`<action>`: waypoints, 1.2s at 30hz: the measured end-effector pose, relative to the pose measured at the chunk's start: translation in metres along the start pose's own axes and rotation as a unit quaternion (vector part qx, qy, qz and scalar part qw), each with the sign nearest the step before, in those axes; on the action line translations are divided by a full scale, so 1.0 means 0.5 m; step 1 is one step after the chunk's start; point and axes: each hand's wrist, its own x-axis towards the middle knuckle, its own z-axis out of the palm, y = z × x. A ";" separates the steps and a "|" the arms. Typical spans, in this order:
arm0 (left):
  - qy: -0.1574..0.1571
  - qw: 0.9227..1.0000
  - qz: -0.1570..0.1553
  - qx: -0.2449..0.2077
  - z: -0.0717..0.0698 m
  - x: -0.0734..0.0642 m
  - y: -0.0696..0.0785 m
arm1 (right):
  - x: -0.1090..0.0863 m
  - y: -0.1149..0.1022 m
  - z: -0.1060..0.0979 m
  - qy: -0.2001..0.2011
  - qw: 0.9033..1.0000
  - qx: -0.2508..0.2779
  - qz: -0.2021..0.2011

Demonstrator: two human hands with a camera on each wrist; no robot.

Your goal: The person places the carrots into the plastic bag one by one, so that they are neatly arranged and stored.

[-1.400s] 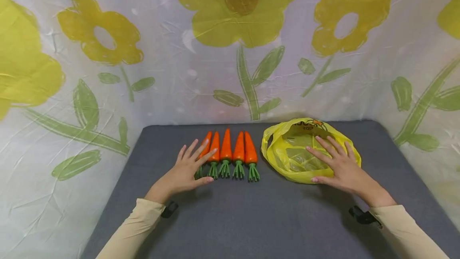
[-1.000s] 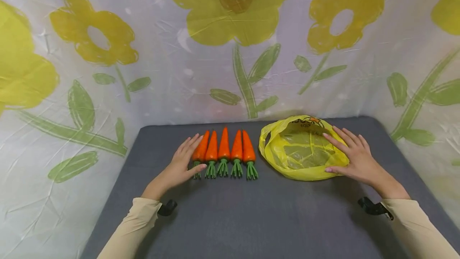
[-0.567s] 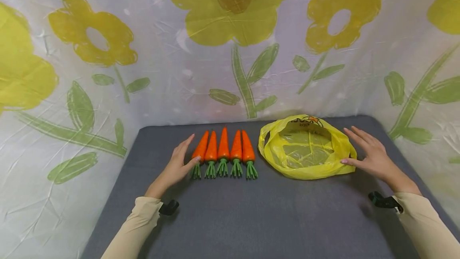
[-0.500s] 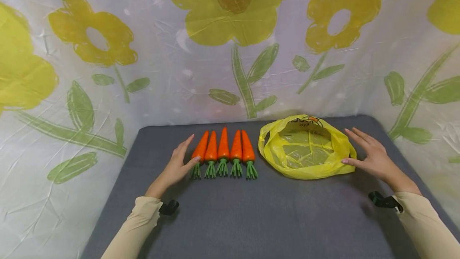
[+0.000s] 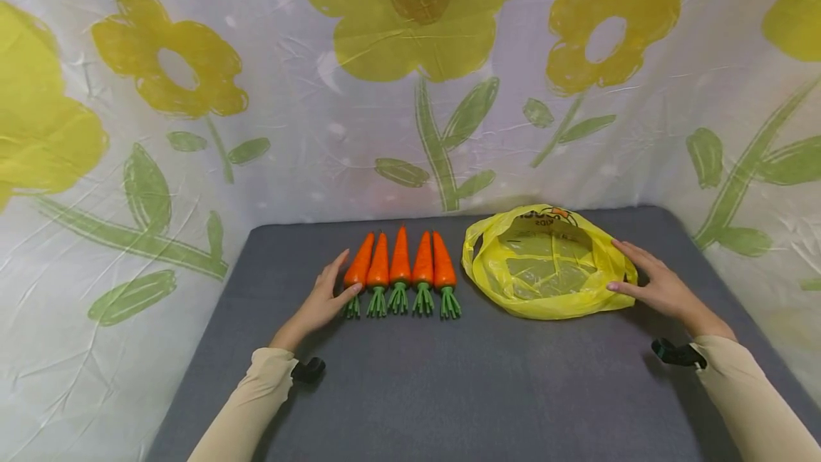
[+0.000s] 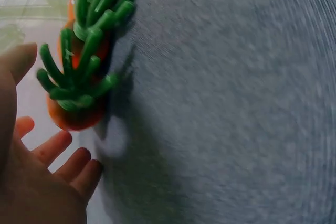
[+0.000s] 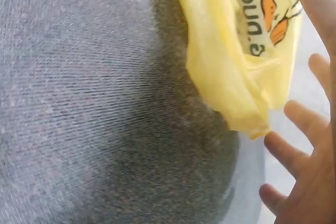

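Observation:
Several orange carrots with green stubby tops lie side by side in a row; the leftmost carrot is beside my left hand. That hand's fingers are spread and relaxed, with the thumb near the carrot's green top; whether it touches is unclear. To the right of the row a yellow plastic bag lies with its mouth spread wide. My right hand is at the bag's right rim, its thumb over the edge and its fingers loosely extended. In the right wrist view the fingertips come close to a bag corner.
A dark grey table bears everything. Behind it and at both sides hangs a pale cloth printed with yellow flowers. A black wrist strap shows on the left arm and another black strap on the right.
My right hand has moved off the bag's mouth to its right rim, drawing slightly left lately. My left hand has gone from above the carrots to their left side. Carrots and bag stay put.

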 end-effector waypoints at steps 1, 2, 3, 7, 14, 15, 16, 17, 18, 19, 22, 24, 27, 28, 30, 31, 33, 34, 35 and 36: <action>-0.003 1.000 -0.005 -0.003 0.001 -0.001 -0.002 | 0.002 0.003 0.003 -0.005 1.000 0.000 0.005; -0.006 1.000 -0.008 -0.004 0.003 -0.001 -0.004 | 0.003 0.006 0.005 -0.009 1.000 -0.001 0.009; -0.011 1.000 -0.013 -0.008 0.003 -0.002 -0.005 | 0.004 0.008 0.007 -0.014 1.000 -0.002 0.013; -0.022 0.999 -0.026 -0.008 0.005 -0.002 -0.008 | 0.005 0.017 0.013 -0.020 1.000 -0.002 0.020; -0.024 0.999 -0.047 -0.001 0.009 0.002 -0.003 | 0.004 0.025 0.021 -0.020 1.000 -0.003 0.018; -0.023 0.998 -0.050 0.001 0.010 0.003 -0.002 | 0.005 0.027 0.022 -0.021 1.000 -0.009 0.018; -0.022 0.998 -0.053 0.004 0.011 0.004 -0.002 | 0.006 0.030 0.024 -0.021 0.999 -0.016 0.017; -0.020 0.998 -0.056 0.007 0.012 0.005 -0.002 | 0.007 0.033 0.026 -0.021 0.999 -0.024 0.017; -0.017 0.998 -0.059 0.009 0.013 0.005 -0.001 | 0.008 0.036 0.029 -0.022 0.999 -0.031 0.017; -0.015 0.998 -0.062 0.011 0.014 0.006 0.000 | 0.008 0.038 0.031 -0.021 0.999 -0.037 0.016; -0.005 0.998 -0.066 0.022 0.017 0.009 0.002 | 0.009 0.042 0.038 -0.017 0.999 -0.047 0.017; 0.002 0.997 -0.067 0.029 0.017 0.012 0.005 | 0.009 0.043 0.040 -0.013 0.999 -0.046 0.017; 0.012 0.997 -0.067 0.039 0.018 0.016 0.005 | 0.008 0.044 0.043 -0.010 0.999 -0.046 0.016; 0.014 0.997 -0.068 0.041 0.018 0.017 0.004 | 0.008 0.043 0.043 -0.010 0.999 -0.046 0.015; 0.016 0.996 -0.069 0.045 0.017 0.019 0.005 | 0.006 0.041 0.044 -0.009 0.999 -0.047 0.016; 0.017 0.996 -0.070 0.047 0.017 0.020 0.005 | 0.006 0.040 0.045 -0.009 0.999 -0.047 0.016; 0.017 0.996 -0.073 0.052 0.015 0.023 0.006 | 0.005 0.038 0.045 -0.009 0.999 -0.047 0.018; 0.017 0.996 -0.075 0.054 0.015 0.024 0.007 | 0.004 0.036 0.045 -0.009 0.999 -0.047 0.019; 0.016 0.995 -0.074 0.057 0.014 0.026 0.008 | 0.004 0.036 0.045 -0.009 0.999 -0.046 0.020; 0.015 0.995 -0.075 0.061 0.014 0.028 0.009 | 0.003 0.036 0.044 -0.010 0.999 -0.045 0.020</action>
